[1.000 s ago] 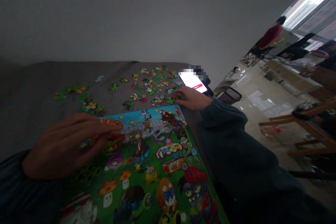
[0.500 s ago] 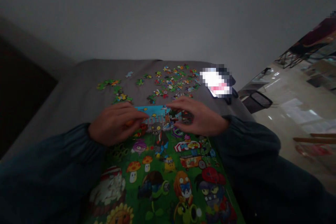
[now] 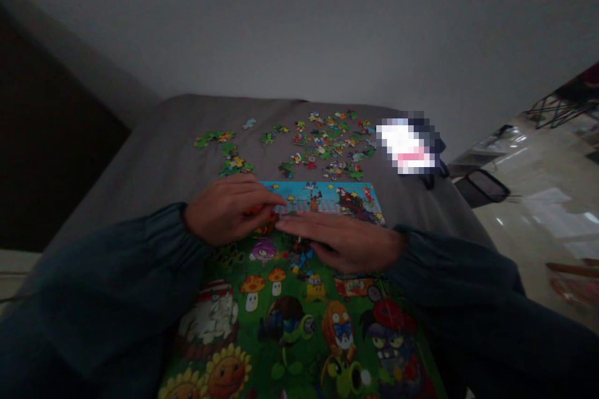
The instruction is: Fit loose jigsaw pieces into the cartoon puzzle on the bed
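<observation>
A colourful puzzle picture [image 3: 290, 299] with cartoon plants and zombies lies on a grey cloth surface, its blue strip at the far edge. My left hand [image 3: 234, 209] rests over its upper left part, fingers together and pointing right; whatever is under them is hidden. My right hand [image 3: 344, 240] lies across the upper middle, fingers stretched out flat to the left, their tips close to my left fingertips. Beyond the picture, loose puzzle pieces [image 3: 327, 143] are scattered, with a joined-looking group [image 3: 234, 159] nearer the left.
A bright, pixelated device [image 3: 406, 146] lies at the right of the grey cloth [image 3: 159, 137]. A pale wall [image 3: 299, 25] stands behind. Past the right edge are a dark-framed object [image 3: 489, 186] and a shiny floor [image 3: 552, 206].
My right hand has come down and nearer, flattening over the picture and uncovering its upper right corner. The view has shifted, so the surface appears further right.
</observation>
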{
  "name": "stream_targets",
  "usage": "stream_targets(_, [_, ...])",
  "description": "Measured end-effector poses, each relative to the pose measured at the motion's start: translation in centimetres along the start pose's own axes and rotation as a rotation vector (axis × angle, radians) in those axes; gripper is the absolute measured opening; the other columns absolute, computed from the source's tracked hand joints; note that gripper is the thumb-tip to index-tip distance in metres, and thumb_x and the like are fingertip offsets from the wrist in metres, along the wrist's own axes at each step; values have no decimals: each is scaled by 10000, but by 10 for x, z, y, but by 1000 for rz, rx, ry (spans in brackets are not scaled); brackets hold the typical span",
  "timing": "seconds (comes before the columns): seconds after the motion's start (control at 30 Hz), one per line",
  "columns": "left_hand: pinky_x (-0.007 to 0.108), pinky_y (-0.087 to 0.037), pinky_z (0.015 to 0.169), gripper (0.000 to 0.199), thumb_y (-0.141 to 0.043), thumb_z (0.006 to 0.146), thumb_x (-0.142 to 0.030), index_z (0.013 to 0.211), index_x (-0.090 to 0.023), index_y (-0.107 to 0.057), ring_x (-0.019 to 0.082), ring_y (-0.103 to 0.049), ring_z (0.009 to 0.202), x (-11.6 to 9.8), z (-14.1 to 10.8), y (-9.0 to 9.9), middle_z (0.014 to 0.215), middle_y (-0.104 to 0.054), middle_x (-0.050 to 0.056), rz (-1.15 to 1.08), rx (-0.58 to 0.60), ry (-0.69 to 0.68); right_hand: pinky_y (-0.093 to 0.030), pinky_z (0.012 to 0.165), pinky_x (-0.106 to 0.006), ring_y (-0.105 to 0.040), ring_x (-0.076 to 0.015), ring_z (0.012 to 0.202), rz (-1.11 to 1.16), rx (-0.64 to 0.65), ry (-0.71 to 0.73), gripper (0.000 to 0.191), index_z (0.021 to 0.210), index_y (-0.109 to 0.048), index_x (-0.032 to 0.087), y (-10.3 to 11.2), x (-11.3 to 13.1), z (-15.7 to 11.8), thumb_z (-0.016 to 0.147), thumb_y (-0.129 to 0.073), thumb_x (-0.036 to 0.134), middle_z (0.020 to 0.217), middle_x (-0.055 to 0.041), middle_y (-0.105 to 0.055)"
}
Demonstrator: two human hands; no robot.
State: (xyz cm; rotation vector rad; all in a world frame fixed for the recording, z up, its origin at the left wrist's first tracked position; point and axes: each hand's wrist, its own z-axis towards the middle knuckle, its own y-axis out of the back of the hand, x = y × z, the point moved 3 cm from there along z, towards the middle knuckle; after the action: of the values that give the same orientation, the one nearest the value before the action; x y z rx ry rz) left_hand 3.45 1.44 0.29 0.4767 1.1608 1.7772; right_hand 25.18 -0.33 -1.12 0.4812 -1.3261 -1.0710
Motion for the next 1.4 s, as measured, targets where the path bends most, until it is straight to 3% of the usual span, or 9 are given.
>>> stream_targets(0.1, [267, -500, 699, 205, -521, 968, -227, 1045, -177, -705, 167, -635, 743, 1, -1, 0, 831, -719, 45, 3, -10, -4, -366, 1171, -437, -401, -207, 1414, -46, -43, 5, 575, 1485, -377, 120, 2, -1, 0, 918, -444, 55, 1492, -164, -471])
stream_targets(0.3, [283, -508, 770, 222, -500, 962, -227, 1059, -203, -698, 168, -657, 818, -2, -1, -3, 931, -743, 45, -49, 81, -18, -478, 1042, -453, -549, -227, 1192, -134, -109, -62, 423, 1357, -533, 124, 7, -6, 0, 939, -554, 185, 1230, -139, -661])
stream_targets(0.43, [287, -516, 819, 220, -502, 954, -213, 1041, -199, -704, 175, -669, 878, -6, 1, -2, 975, -745, 54, -73, 134, -31, -482, 1035, -427, -550, -207, 1183, -124, -91, -42, 392, 1337, -558, 151, 5, -7, 0, 948, -512, 134, 1218, -108, -678])
stream_targets(0.6, [279, -515, 806, 213, -506, 957, -213, 1031, -192, -704, 171, -665, 862, -6, 1, -1, 968, -746, 52, -66, 118, -42, -483, 1037, -430, -549, -217, 1189, -157, -91, 10, 387, 1322, -567, 123, 4, -6, 0, 937, -529, 139, 1219, -111, -684])
stream_targets(0.83, [285, -504, 775, 211, -500, 971, -223, 1036, -193, -698, 175, -649, 835, -3, -1, -2, 933, -739, 48, -45, 93, -44, -488, 1016, -421, -551, -228, 1156, -253, -96, 79, 234, 1069, -730, 161, 7, 0, -1, 937, -536, 171, 1142, -83, -697])
stream_targets(1.07, [289, -513, 802, 205, -510, 965, -219, 1050, -203, -696, 167, -661, 855, 2, -2, -3, 974, -744, 44, -35, 107, -18, -485, 1006, -428, -535, -240, 1191, -322, -56, 76, 231, 1049, -742, 188, 10, 2, -3, 944, -537, 200, 1169, -70, -689])
stream_targets(1.3, [409, -434, 997, 337, -540, 931, -277, 1237, -336, -669, 238, -560, 1090, -8, -3, -7, 1222, -638, 55, -46, 247, 9, -478, 1015, -434, -520, -243, 1228, -372, -26, 45, 230, 1079, -722, 186, 8, 5, -3, 951, -533, 207, 1184, -84, -672])
stream_targets(1.4, [456, -411, 1006, 338, -539, 939, -307, 1244, -383, -662, 272, -523, 1144, -10, -5, -10, 1275, -605, 53, -15, 306, 6, -476, 1017, -439, -517, -245, 1225, -384, 8, 17, 234, 1091, -711, 174, 7, 8, -1, 958, -523, 216, 1177, -97, -665])
